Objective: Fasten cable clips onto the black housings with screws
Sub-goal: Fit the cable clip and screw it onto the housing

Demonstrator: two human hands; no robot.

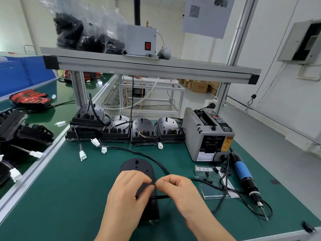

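A green-matted bench (69, 197) with aluminium edging carries everything, and a grey aluminium-framed shelf (147, 66) spans its far edge. Near the far right corner stands a grey box-shaped tape dispenser (206, 134). To its left, a row of black plastic housings with rounded tops (144, 131) lines the far edge, wires trailing from them. The black rounded housing being worked on (137, 168) lies flat near the middle of the near edge, its rounded end pointing away, and the hands cover much of it. The left hand (128, 193) rests on top of it with fingers curled and close together. The right hand (180, 190) is just beside its right side with thumb and forefinger pressed together. The fingertips of both hands meet on a thin black cable (144, 155), which both pinch. Whether a clip sits between them cannot be told. The cable curves away toward the row at the far edge. A blue-and-black electric screwdriver (243, 176) lies along the right edge, tip toward the person. Between it and the right hand lies a clear plastic bag of small black parts (208, 176). Small white plastic connectors (83, 155) lie in front of the row, towards the left edge.
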